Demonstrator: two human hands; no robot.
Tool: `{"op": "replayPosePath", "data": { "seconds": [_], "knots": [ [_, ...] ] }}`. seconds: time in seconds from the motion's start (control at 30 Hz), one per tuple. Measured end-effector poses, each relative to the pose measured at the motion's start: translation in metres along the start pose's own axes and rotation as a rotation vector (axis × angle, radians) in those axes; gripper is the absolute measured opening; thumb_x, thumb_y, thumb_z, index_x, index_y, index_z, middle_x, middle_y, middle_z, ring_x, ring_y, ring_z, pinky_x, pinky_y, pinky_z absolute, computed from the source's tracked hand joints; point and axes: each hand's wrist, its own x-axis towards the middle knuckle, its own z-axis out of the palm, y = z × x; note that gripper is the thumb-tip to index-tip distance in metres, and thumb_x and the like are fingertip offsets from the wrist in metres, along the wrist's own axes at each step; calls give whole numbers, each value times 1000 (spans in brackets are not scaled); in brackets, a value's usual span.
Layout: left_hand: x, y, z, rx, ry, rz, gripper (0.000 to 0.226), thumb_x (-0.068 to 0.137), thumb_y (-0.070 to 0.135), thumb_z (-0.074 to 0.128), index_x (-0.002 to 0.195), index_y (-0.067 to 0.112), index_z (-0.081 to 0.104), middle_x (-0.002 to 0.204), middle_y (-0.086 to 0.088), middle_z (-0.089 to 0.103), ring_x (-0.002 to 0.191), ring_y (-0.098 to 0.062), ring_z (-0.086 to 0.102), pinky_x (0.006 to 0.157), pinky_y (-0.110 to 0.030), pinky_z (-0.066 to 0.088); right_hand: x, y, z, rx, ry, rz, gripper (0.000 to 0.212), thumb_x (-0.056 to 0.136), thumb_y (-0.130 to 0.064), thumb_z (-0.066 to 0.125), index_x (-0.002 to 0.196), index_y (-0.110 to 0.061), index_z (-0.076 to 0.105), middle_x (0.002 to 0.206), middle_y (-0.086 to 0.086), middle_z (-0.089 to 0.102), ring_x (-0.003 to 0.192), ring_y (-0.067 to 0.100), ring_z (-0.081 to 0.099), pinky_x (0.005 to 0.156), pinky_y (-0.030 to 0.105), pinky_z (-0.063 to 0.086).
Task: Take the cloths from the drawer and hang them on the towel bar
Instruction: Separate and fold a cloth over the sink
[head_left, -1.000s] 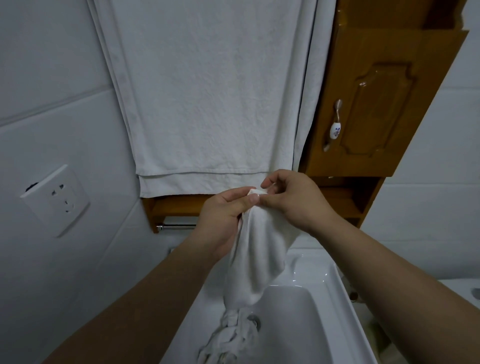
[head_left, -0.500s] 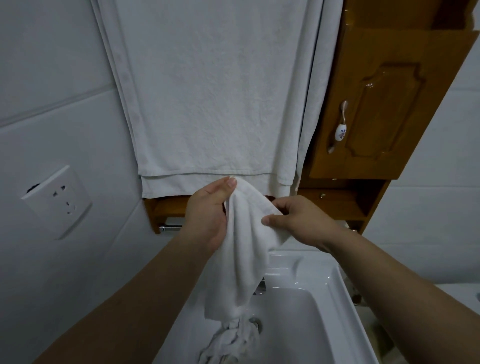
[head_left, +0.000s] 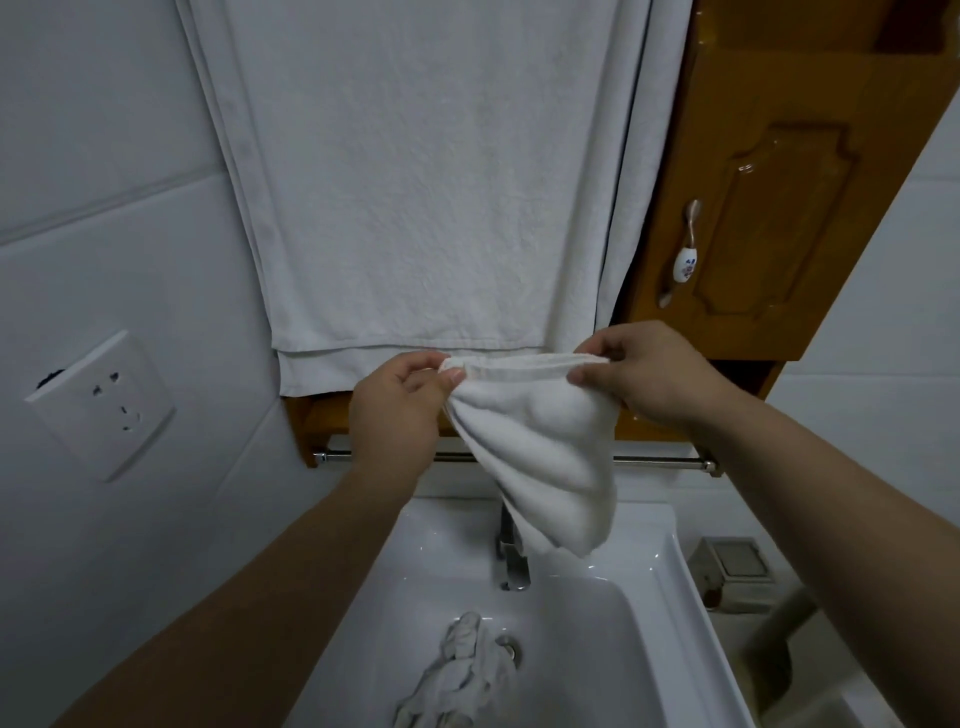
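- A small white terry cloth (head_left: 540, 447) is held up by its top hem, stretched between both hands; the rest is gathered in folds tapering downward.
- One end of the hem is pinched by the left hand (head_left: 400, 405), thumb against forefinger.
- The other end is pinched the same way by the right hand (head_left: 649, 374), remaining fingers curled.
- The cloth is held in front of a horizontal chrome towel bar (head_left: 654, 460), whose middle stretch is hidden by it. Contact with the bar cannot be told.
- The bar is mounted under an orange-brown wooden shelf (head_left: 322, 426).
- A large white bath towel (head_left: 415, 182) is hung doubled above the shelf, its lower hems just behind the hands.
- A white rectangular ceramic sink (head_left: 670, 571) is set below. A chrome faucet (head_left: 511, 561) at its back edge is partly covered by the cloth's lower tip.
- A second crumpled white cloth (head_left: 457, 670) is lying in the basin by the drain.
- An orange-brown wooden cabinet door (head_left: 779, 208) with a metal-and-ceramic handle (head_left: 685, 254) is seen on the right.
- A white wall socket (head_left: 104, 405) is fixed to the pale tiled wall (head_left: 78, 156) on the left.
- A small grey square box (head_left: 732, 571) is placed beside the sink on the right.
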Motion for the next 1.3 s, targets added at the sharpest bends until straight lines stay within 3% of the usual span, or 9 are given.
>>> {"op": "replayPosePath", "data": {
  "seconds": [0.13,0.3,0.4,0.63,0.77,1.0,1.1,1.2,1.3],
  "knots": [
    [8,2,3,-97,-81,-103,14,86,12,74,99,15,74,84,8,77,83,-10,72,68,-19,54,6,-3,-2,-99,49,-41,11,95,-30,65,102,-24,70,93,-10,65,85,7,59,67,24,49],
    [14,7,3,-41,-218,-76,30,86,16,75,114,26,71,101,5,76,95,-6,71,82,-21,55,7,-5,-8,38,63,-18,7,98,-29,59,101,-28,66,96,-9,64,85,10,60,66,25,53],
    [20,12,2,-63,-224,-81,27,87,11,73,113,18,73,103,2,77,99,-14,72,87,-30,56,7,-7,-13,93,8,8,11,100,-31,55,104,-28,65,98,-10,65,81,9,61,54,15,46],
    [29,18,3,-88,-197,-118,16,91,13,67,105,16,75,102,0,77,101,-20,71,97,-44,54,9,-9,-14,101,10,-19,12,100,-33,55,107,-28,64,100,-12,64,86,9,61,62,21,46],
    [29,27,6,59,-216,10,12,92,19,67,101,20,74,94,7,77,91,-8,71,86,-29,57,12,-7,-16,32,74,-45,12,100,-33,55,107,-28,63,99,-15,61,89,7,59,67,24,50],
    [33,47,17,560,-199,337,15,94,31,63,107,29,71,95,14,68,86,0,60,68,0,37,17,-7,-26,-68,174,-77,24,100,-33,55,120,-22,63,96,-14,57,88,3,54,70,22,49],
    [43,67,19,608,-180,398,17,94,34,62,107,28,71,92,13,67,84,-3,59,67,-6,35,16,-13,-34,-176,174,-83,27,101,-32,54,121,-18,63,99,-9,58,89,11,58,79,32,54],
    [45,86,27,492,-187,400,12,94,36,62,101,30,71,89,17,66,82,2,60,66,-7,40,16,-26,-42,-239,417,-151,27,101,-33,53,122,-19,62,106,-9,56,97,13,56,87,34,52],
    [42,90,36,465,-243,406,13,93,34,63,101,28,72,91,14,69,85,0,62,69,-13,44,17,-37,-50,-246,310,-113,25,100,-32,54,120,-19,63,107,-5,59,93,12,56,88,34,53]
  ]
}}
